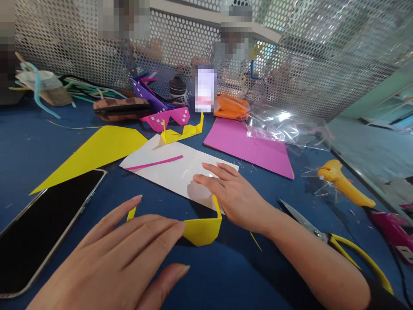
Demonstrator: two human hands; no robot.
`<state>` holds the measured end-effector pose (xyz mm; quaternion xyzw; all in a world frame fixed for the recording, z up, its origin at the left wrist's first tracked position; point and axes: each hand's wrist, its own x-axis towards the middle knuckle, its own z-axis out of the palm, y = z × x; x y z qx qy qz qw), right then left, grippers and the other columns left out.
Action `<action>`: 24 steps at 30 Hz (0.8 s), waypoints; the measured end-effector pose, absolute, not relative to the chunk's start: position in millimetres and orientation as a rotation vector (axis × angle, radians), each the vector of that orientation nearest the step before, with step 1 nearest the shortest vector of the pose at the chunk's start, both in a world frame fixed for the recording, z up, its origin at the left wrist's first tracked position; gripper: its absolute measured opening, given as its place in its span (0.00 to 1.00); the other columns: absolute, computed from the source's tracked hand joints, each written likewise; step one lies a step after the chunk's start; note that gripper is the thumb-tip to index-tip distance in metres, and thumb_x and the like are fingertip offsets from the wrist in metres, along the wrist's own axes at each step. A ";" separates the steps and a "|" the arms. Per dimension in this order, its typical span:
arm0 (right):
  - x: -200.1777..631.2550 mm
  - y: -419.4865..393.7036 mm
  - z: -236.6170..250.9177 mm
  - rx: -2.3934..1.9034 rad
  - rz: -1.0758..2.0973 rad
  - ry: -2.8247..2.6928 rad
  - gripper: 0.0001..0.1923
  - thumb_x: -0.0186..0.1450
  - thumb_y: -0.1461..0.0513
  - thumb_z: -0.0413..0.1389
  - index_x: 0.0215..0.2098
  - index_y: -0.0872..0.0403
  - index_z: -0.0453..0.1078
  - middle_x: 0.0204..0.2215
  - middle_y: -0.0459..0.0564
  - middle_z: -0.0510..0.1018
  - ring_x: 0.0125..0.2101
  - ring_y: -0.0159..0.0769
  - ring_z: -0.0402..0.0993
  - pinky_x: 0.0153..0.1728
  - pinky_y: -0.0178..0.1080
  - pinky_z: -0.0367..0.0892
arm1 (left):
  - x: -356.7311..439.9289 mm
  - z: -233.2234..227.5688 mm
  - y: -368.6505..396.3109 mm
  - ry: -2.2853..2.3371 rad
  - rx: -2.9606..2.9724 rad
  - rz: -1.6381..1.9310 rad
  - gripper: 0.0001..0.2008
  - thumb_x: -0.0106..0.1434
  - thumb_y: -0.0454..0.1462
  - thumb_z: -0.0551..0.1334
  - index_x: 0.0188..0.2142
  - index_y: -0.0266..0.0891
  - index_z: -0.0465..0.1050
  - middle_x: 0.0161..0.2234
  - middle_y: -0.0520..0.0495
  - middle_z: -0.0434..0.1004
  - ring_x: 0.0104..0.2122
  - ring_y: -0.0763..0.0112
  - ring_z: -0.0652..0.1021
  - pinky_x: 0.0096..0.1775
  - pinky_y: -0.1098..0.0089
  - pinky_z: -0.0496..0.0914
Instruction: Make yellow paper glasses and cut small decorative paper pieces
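Left hand (129, 254) lies flat, fingers together, on the yellow glasses (201, 228); right hand (230, 193), fingers spread, presses the white sheet (167, 170) just behind.

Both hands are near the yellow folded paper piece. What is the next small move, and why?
Probably the right hand should press down on the white sheet it rests on, while the left hand, lying flat on the yellow folded piece, smooths it. The piece's thin arm stands upright, so it looks unfinished.
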<state>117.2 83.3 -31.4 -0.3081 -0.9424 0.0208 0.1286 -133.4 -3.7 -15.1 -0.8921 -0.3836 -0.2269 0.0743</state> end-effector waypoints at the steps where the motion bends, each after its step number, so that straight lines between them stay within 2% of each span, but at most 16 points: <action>1: 116.7 83.9 -31.2 -0.893 0.052 -2.764 0.31 0.60 0.78 0.45 0.62 0.62 0.60 0.59 0.59 0.72 0.67 0.44 0.53 0.65 0.52 0.52 | -133.7 -14.8 -3.8 -1.152 -2.682 -0.674 0.17 0.65 0.46 0.59 0.51 0.47 0.72 0.44 0.56 0.83 0.41 0.66 0.82 0.68 0.62 0.47; 11: 129.4 83.3 -21.4 -0.974 0.066 -2.779 0.25 0.64 0.76 0.44 0.57 0.60 0.66 0.54 0.57 0.77 0.65 0.42 0.58 0.65 0.52 0.49 | -136.0 -15.4 -4.6 -1.217 -2.709 -0.668 0.20 0.63 0.47 0.61 0.54 0.49 0.69 0.45 0.56 0.83 0.42 0.64 0.82 0.67 0.63 0.48; 14: 128.7 84.9 -20.4 -0.995 0.072 -2.727 0.25 0.64 0.76 0.45 0.57 0.60 0.65 0.54 0.57 0.77 0.64 0.42 0.60 0.65 0.51 0.52 | -135.1 -17.0 -3.7 -1.220 -2.713 -0.666 0.20 0.63 0.47 0.61 0.54 0.50 0.69 0.45 0.57 0.83 0.42 0.65 0.82 0.67 0.63 0.48; 17: 123.1 86.7 -23.4 -0.959 0.098 -2.732 0.26 0.64 0.76 0.45 0.59 0.60 0.64 0.53 0.55 0.77 0.64 0.42 0.60 0.65 0.50 0.52 | -135.1 -18.1 -3.9 -1.227 -2.705 -0.605 0.22 0.64 0.48 0.61 0.57 0.52 0.67 0.48 0.58 0.82 0.46 0.64 0.81 0.68 0.64 0.46; 20: 117.5 87.9 -27.9 -0.927 0.095 -2.762 0.25 0.64 0.76 0.45 0.59 0.60 0.64 0.52 0.55 0.78 0.64 0.43 0.60 0.65 0.50 0.52 | -135.1 -17.3 -3.5 -1.296 -2.675 -0.508 0.35 0.60 0.57 0.61 0.63 0.49 0.61 0.57 0.52 0.75 0.55 0.58 0.75 0.67 0.59 0.48; 22: 115.8 88.1 -29.9 -0.923 0.076 -2.754 0.25 0.65 0.76 0.44 0.58 0.61 0.64 0.51 0.56 0.78 0.63 0.44 0.61 0.64 0.50 0.52 | -134.5 -15.8 -0.6 -1.343 -2.665 -0.458 0.49 0.54 0.67 0.58 0.67 0.44 0.55 0.62 0.45 0.69 0.60 0.49 0.70 0.66 0.52 0.52; 24: 115.4 88.0 -30.4 -0.923 0.075 -2.743 0.25 0.64 0.77 0.43 0.57 0.61 0.65 0.52 0.56 0.78 0.62 0.44 0.62 0.64 0.50 0.53 | -133.5 -14.3 4.5 -1.339 -2.700 -0.425 0.57 0.49 0.72 0.53 0.68 0.40 0.52 0.64 0.40 0.65 0.63 0.43 0.66 0.63 0.48 0.56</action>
